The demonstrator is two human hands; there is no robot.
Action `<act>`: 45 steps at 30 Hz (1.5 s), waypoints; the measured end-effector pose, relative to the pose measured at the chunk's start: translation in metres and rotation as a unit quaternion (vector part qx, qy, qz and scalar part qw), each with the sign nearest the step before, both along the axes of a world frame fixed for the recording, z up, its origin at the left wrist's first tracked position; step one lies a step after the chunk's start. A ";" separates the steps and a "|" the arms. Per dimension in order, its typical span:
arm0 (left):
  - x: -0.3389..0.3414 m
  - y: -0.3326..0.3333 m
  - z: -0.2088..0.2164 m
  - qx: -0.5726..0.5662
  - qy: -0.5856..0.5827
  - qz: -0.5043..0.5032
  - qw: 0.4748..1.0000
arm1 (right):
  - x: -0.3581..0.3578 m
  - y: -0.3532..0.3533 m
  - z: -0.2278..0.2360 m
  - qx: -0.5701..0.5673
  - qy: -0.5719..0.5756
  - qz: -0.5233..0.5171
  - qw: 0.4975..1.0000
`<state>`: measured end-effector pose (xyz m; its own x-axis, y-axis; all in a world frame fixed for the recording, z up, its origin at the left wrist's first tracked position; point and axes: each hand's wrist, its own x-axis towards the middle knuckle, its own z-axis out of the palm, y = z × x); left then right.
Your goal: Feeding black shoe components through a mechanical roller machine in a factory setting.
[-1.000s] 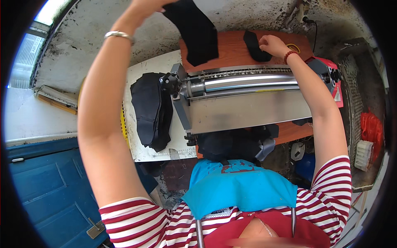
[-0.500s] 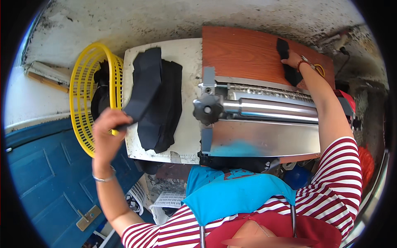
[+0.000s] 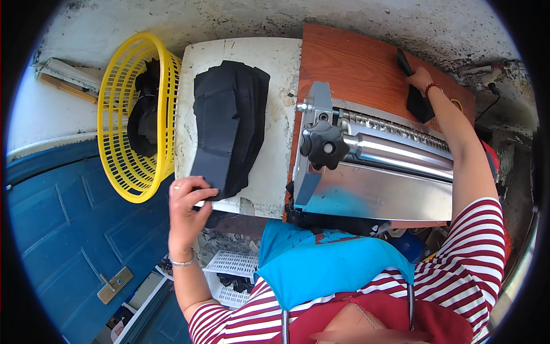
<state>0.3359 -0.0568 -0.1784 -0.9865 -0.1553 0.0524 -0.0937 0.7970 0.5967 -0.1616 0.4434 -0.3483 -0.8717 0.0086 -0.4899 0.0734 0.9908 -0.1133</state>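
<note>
At the near left corner of a stack of black sheets (image 3: 229, 114), my left hand (image 3: 192, 209) pinches the edge of the top sheet, thumb below and fingers above. That sheet lies along the pile; whether it is fabric or leather I cannot tell. Far to the right, my right hand (image 3: 421, 80) is closed around the middle of a narrow black piece (image 3: 421, 106) on the brown wood-grain board (image 3: 349, 63). One end of this piece stands up past my fingers. Between my hands is a metal roller machine (image 3: 401, 155) with a black star-shaped knob (image 3: 325, 145).
A yellow plastic basket (image 3: 107, 114) holding black pieces stands left of the white tabletop (image 3: 281, 69). Below the table is a white basket (image 3: 232, 261) with dark scraps. A blue door (image 3: 63, 229) is at the left, and a stained wall runs along the back.
My left hand has moved right and nearer to me, bringing the raised end of the top sheet down onto the stack. My right hand stays at the narrow piece. The view has shifted slightly.
</note>
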 end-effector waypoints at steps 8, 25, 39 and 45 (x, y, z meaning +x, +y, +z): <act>0.022 0.003 -0.051 -0.044 -0.023 -0.020 0.999 | 0.025 -0.038 0.053 -0.226 0.111 0.100 0.963; -0.059 0.038 0.015 0.214 0.041 -0.067 0.974 | 0.141 -0.140 0.254 -0.451 0.069 0.146 0.878; -0.183 0.030 0.064 0.716 -0.090 -0.139 0.678 | 0.227 -0.270 0.310 -0.481 0.277 0.453 0.697; -0.182 0.012 0.082 0.579 0.026 -0.092 0.810 | 0.266 -0.270 0.303 -0.326 0.401 0.611 0.599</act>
